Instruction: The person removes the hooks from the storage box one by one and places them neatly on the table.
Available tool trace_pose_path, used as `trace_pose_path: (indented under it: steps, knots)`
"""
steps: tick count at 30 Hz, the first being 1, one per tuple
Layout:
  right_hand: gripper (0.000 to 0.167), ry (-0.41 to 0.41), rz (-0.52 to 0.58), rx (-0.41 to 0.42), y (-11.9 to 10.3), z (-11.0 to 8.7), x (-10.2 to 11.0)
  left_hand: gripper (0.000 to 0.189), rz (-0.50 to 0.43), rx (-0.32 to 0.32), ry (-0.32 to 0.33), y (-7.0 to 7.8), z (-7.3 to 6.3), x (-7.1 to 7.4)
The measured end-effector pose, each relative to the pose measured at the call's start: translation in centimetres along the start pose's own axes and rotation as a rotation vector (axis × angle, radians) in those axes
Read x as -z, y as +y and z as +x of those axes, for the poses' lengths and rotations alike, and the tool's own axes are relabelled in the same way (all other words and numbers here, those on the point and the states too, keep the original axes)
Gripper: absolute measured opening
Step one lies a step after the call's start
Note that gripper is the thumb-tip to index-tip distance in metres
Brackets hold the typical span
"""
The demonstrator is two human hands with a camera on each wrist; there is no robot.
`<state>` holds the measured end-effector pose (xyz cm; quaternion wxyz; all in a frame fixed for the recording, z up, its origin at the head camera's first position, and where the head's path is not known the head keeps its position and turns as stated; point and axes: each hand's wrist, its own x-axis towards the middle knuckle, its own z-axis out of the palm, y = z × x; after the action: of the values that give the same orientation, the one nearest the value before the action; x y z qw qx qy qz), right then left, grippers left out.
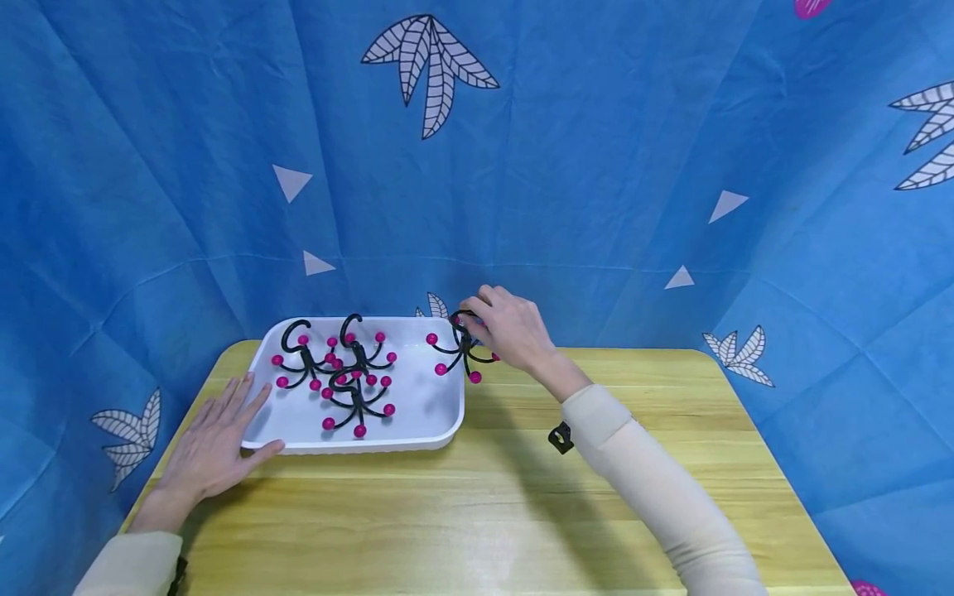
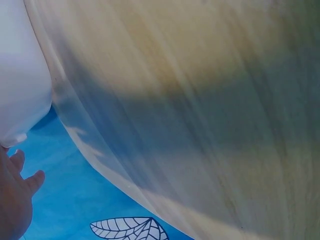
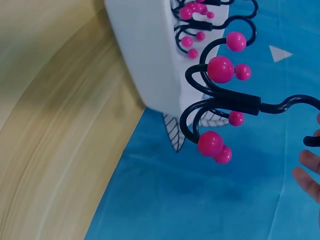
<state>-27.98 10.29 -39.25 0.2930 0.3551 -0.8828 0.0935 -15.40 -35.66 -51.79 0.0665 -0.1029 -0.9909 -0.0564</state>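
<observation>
My right hand [image 1: 510,327] pinches the curved top of a black multi-armed hanging hook [image 3: 232,104] with pink balls on its arm tips. That hook hangs at the right end of a white tray [image 1: 425,414], arms pointing down and outward. In the right wrist view only the fingertips [image 3: 310,185] show, at the hook's crook. My left hand [image 1: 212,443] rests at the tray's left side, fingers straight along its rim and thumb by the front corner. Inside the tray stand three similar hooks, at the left [image 1: 305,358], back [image 1: 360,356] and front [image 1: 358,406].
The tray stands on a wood-grain table [image 1: 447,521], near its back left. Blue cloth [image 1: 566,165] with leaf and triangle prints surrounds the table at the back and sides. A small black clip-like piece [image 1: 561,438] shows beside the right sleeve [image 1: 641,472].
</observation>
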Motion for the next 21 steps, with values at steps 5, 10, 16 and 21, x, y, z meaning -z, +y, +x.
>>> trace_pose_path:
  steps: [5, 10, 16, 21]
  knots:
    - [0.015, 0.007, -0.017, -0.003, 1.4, -0.8, 0.0, 0.102, -0.003, 0.003, -0.002, 0.0, 0.1, 0.0]
    - [0.015, 0.002, -0.036, -0.007, 2.5, -1.8, -0.3, 0.102, -0.001, 0.004, -0.001, 0.0, 0.1, 0.1]
    - [0.015, -0.017, -0.037, -0.033, 3.3, -2.8, -0.9, 0.102, 0.000, 0.001, -0.004, -0.1, 0.1, 0.1]
    - [0.016, -0.032, -0.043, -0.039, 3.9, -3.5, -1.4, 0.102, 0.006, 0.001, -0.004, 0.0, 0.0, 0.1]
